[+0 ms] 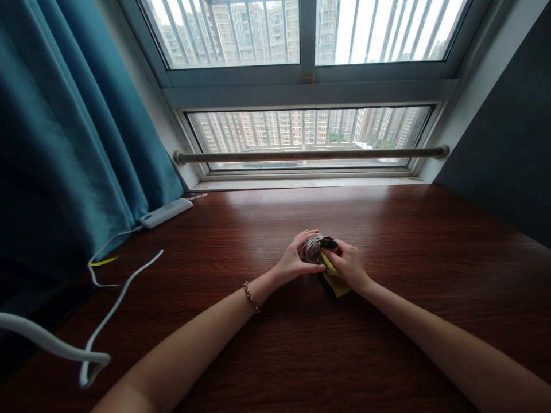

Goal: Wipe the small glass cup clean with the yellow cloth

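A small bundle wrapped in crinkled clear plastic [313, 249], dark and patterned inside, sits between both hands at the middle of the dark wooden table [387, 229]. My left hand [295, 261] cups its left side, thumb under it, fingers curled over the top. My right hand [349, 265] grips its right side and also pinches a yellow cloth or sheet [338, 284] that lies under the bundle and sticks out towards me. A beaded bracelet [251, 297] circles my left wrist.
A white power strip [166, 212] lies at the table's back left, its white cables [116, 304] trailing over the left edge. A teal curtain [64, 132] hangs on the left. A window with a metal rail [310, 154] runs along the back; a dark wall stands right.
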Demonstrator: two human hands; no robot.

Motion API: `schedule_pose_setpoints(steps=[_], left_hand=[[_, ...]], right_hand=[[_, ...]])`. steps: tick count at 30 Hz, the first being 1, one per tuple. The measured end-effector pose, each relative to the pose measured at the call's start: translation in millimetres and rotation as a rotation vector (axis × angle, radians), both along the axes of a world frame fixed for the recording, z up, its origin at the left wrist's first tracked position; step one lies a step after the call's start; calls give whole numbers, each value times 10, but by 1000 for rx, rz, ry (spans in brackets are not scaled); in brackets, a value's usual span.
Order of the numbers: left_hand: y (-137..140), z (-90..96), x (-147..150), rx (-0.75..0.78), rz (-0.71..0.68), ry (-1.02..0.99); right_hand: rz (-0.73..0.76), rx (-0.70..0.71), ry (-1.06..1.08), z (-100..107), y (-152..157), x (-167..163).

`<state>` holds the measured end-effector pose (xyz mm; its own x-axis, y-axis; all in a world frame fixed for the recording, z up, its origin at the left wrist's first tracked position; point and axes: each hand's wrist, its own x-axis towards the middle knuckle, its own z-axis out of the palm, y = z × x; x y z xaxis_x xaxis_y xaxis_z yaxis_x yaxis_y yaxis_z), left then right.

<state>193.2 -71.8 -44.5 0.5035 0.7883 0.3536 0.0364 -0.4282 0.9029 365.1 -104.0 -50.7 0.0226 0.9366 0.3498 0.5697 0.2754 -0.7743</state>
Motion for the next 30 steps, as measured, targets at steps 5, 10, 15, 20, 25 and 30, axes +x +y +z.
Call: schedule_pose_setpoints(steps=[5, 10, 15, 20, 25, 30], left_hand=[[-76, -13, 44, 20, 24, -31], [-166, -62, 96, 14, 33, -83], [-116, -50, 68, -71, 73, -123], [-47, -26, 37, -129, 89, -99], [-89, 4, 32, -75, 63, -47], [-143, 39, 27, 53, 53, 12]], right_hand=[[-19, -17, 6, -24, 32, -2], [-34, -36, 48, -53, 61, -2], [18, -70, 102, -72, 75, 3], [76, -97, 94, -42, 60, 11], [144, -118, 64, -70, 104, 32], [132, -99, 54, -146, 163, 51]])
